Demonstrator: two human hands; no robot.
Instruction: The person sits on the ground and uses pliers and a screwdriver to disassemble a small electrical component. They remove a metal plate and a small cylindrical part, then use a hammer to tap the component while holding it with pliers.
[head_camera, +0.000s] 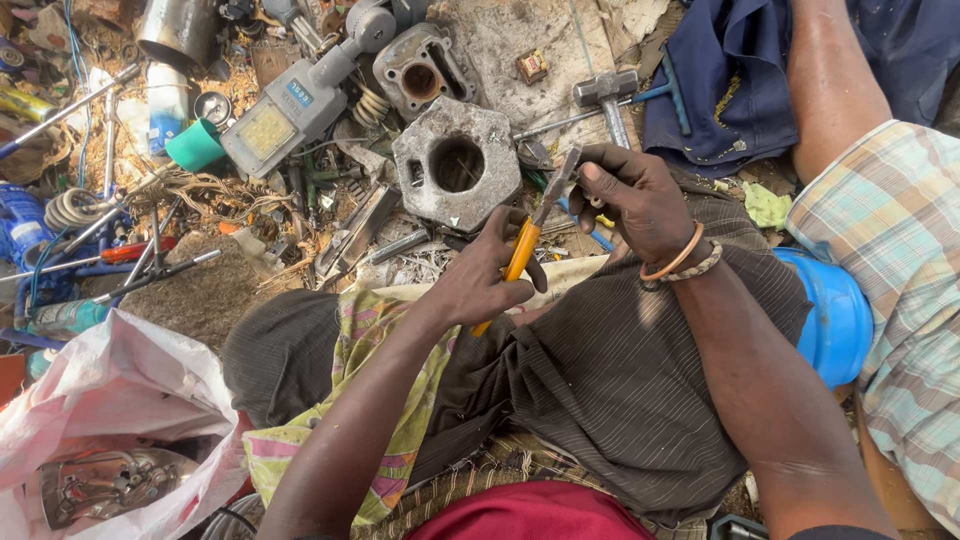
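Note:
My left hand (482, 275) grips the orange handles of a pair of pliers (528, 240), whose metal jaws point up and to the right. My right hand (635, 200) is closed around the jaw end, fingers pinching a small part that I cannot make out. Both hands work above my lap, covered by a dark striped cloth (610, 370). Just beyond the pliers lies a grey hexagonal metal cylinder block (455, 165) with a round bore.
Scrap covers the ground: a grey street lamp head (285, 110), another engine cylinder (420, 70), a hammer (610, 95), wires, springs and rods at left. A white plastic bag (110, 400) holds metal parts. Another person's leg (830, 80) and a blue container (835, 315) are at right.

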